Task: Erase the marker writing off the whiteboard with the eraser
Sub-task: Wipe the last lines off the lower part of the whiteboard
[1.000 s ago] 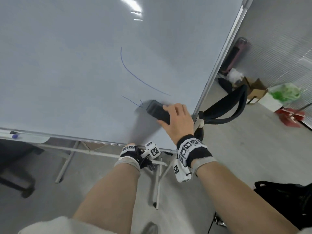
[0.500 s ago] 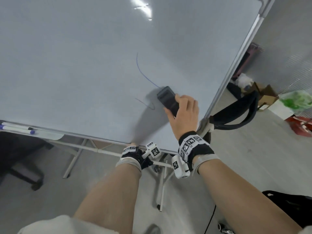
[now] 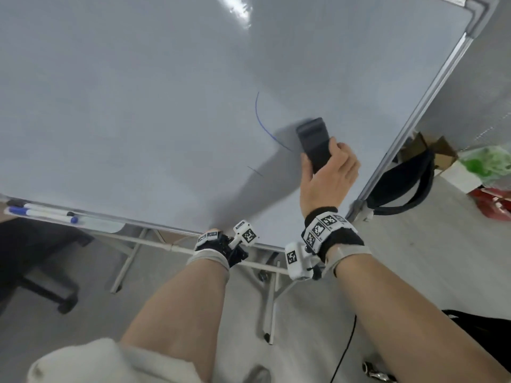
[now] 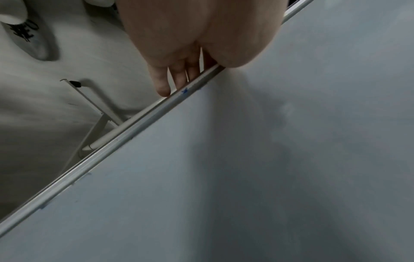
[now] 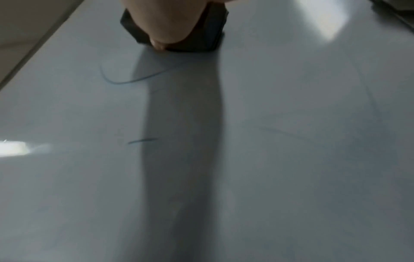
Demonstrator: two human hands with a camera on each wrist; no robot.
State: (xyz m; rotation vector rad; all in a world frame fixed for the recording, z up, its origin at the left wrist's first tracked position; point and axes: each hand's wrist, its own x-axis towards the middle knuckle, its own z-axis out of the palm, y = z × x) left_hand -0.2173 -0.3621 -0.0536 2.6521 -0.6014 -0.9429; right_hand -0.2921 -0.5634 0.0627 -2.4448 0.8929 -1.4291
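Reading no legible text, only a blue curve (image 3: pixel 258 117) | my right hand (image 3: pixel 329 181) clamps eraser (image 3: pixel 313 143) against whiteboard (image 3: pixel 138 106) | left hand (image 4: pixel 190 40) fingers (image 4: pixel 162 83) curl over bottom frame | markers (image 3: pixel 41 212) on tray, grey floor (image 3: pixel 414 258).

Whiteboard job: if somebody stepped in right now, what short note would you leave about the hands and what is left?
Right hand grips the eraser, flat on the whiteboard.
Left hand holds the board's bottom edge, fingers curled behind it.
Done: the area under and right of the eraser looks clean.
Left: the blue curved line beside the eraser and a short stroke below it.
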